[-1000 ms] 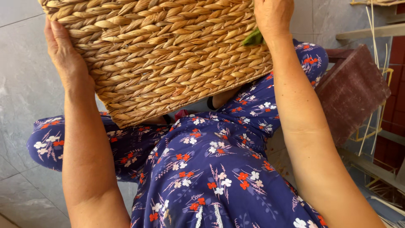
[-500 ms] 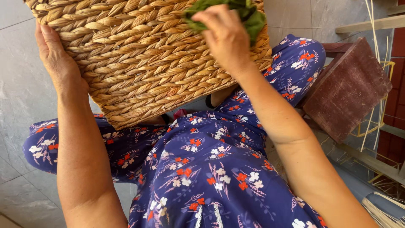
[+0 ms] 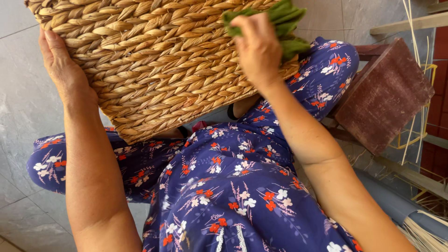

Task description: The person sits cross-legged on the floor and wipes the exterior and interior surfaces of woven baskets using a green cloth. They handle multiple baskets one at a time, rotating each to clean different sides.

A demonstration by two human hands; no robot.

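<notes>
A large woven straw basket (image 3: 158, 60) rests tilted on my lap, over my blue floral dress (image 3: 224, 191). My left hand (image 3: 63, 65) lies flat against the basket's left side and steadies it. My right hand (image 3: 256, 49) is closed on a green cloth (image 3: 284, 23) and presses it onto the basket's right side near the top. The basket's upper part runs out of the picture.
A dark red wooden stool (image 3: 387, 93) stands at the right. Thin pale reeds (image 3: 415, 56) lean beside it, and a bundle of straw (image 3: 427, 233) lies at the lower right. Grey floor tiles (image 3: 23, 116) stretch along the left.
My right hand has come down from the basket's top edge onto its side, bringing the green cloth into full view. My left hand has stayed on the left side.
</notes>
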